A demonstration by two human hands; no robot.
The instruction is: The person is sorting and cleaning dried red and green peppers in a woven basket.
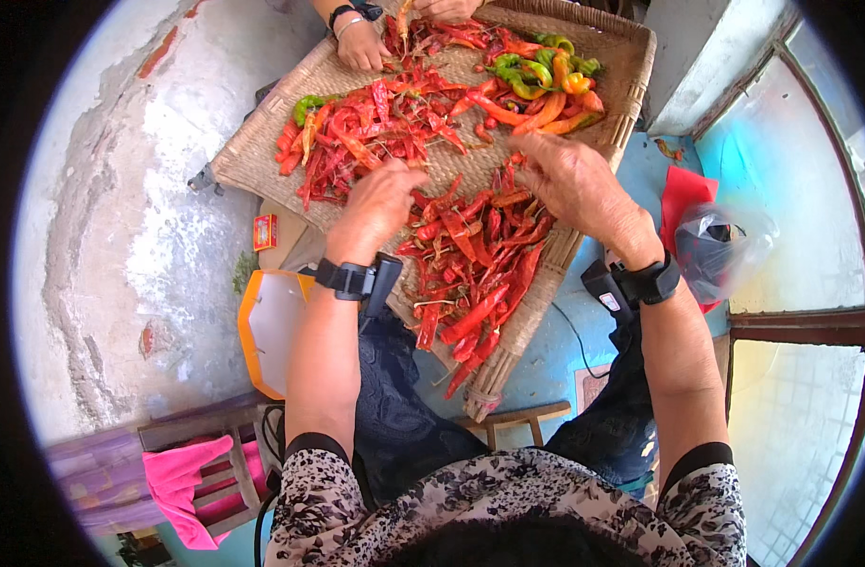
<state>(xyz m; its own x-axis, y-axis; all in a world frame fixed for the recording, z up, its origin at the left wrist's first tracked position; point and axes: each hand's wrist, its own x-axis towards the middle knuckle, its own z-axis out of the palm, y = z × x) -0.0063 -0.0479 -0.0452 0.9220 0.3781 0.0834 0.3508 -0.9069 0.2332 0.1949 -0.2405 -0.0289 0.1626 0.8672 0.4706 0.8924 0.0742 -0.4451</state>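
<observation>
A large woven basket tray [259, 159] spreads before me, heaped with dried red chili peppers [365, 127]. Over the left-hand heap hovers my left hand [377, 202], fingers bent and thumb close to the forefinger; whether a chili is pinched there is unclear. My right hand [577, 184] reaches in from the right, its fingertips down by the top of the near heap of red chilies [475, 248]. Its grip is partly hidden by the hand itself. Beyond it lies a group of green peppers [524, 76] and orange peppers [542, 117].
Across the tray are another person's hand with a bracelet [361, 46] and a second hand [448, 8]. A worn wall [156, 212] stands left, a glazed window [794, 184] right. Beside the tray are an orange-rimmed container [262, 340], a small red box [265, 232] and a plastic bag [719, 248].
</observation>
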